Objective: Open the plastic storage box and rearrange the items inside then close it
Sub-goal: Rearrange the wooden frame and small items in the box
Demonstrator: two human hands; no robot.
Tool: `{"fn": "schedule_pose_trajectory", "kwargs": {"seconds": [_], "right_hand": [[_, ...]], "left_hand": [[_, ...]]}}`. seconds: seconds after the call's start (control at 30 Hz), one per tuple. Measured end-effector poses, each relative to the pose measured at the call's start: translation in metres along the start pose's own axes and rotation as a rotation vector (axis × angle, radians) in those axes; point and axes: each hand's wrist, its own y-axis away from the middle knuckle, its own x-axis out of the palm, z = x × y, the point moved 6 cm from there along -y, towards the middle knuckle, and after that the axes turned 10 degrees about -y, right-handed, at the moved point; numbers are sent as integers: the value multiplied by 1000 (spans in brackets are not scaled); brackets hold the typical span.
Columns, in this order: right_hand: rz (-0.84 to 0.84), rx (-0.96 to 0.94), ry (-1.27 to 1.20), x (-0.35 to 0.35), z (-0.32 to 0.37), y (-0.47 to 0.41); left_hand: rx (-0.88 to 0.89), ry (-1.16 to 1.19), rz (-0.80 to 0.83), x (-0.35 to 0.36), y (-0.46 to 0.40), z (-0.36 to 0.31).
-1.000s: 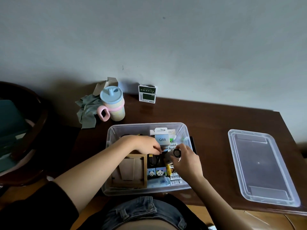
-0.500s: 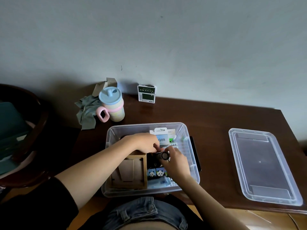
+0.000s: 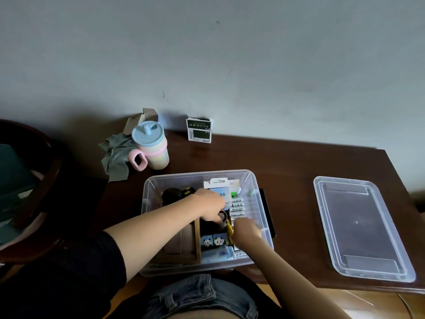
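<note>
The clear plastic storage box (image 3: 250,180) sits open on the dark wooden table (image 3: 299,166), right at the near edge in front of the person, and its lid (image 3: 361,226) lies flat on the table well off to the right. Both hands are down inside the box. A moment ago the right hand (image 3: 247,230) was pinching a small black round object (image 3: 222,217) and carrying it toward the middle; now that object is under the fingertips of the left hand (image 3: 210,204), which curl round it, and the right hand has drawn back toward the near right of the box, over the row of white packets (image 3: 236,207). Its fingers are blurred (I cannot tell whether they grip anything). The left hand has barely shifted, just dipped a little lower, and partly covers the white Q88 carton (image 3: 222,192) standing at the back. The two panda boxes (image 3: 213,240) and the brown cardboard holder (image 3: 197,238) lie where they were. Behind the box, the lidded cup (image 3: 151,146) with a pink handle, the grey cloth (image 3: 115,155) and a small green carton (image 3: 199,130) are unmoved.
</note>
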Motion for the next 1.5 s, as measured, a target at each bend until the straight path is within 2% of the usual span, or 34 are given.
{"fn": "schedule_pose_trajectory", "kwargs": {"seconds": [0.3,0.5,0.7,1.4,1.5], "right_hand": [[46,-12,-17,-4,5,-4],[59,-131,13,-18,5,13],[65,-226,48,-22,6,33],[6,-114,-80,-24,-1,37],[-22,-129,-73,-28,-4,41]], "left_hand": [[16,-189,-87,-7,-4,-12],[31,-131,-175,-10,-6,-10],[34,-126,-146,-8,-12,-10],[67,-261,-147,-24,-18,-25],[60,-209,-143,-22,-17,-22]]}}
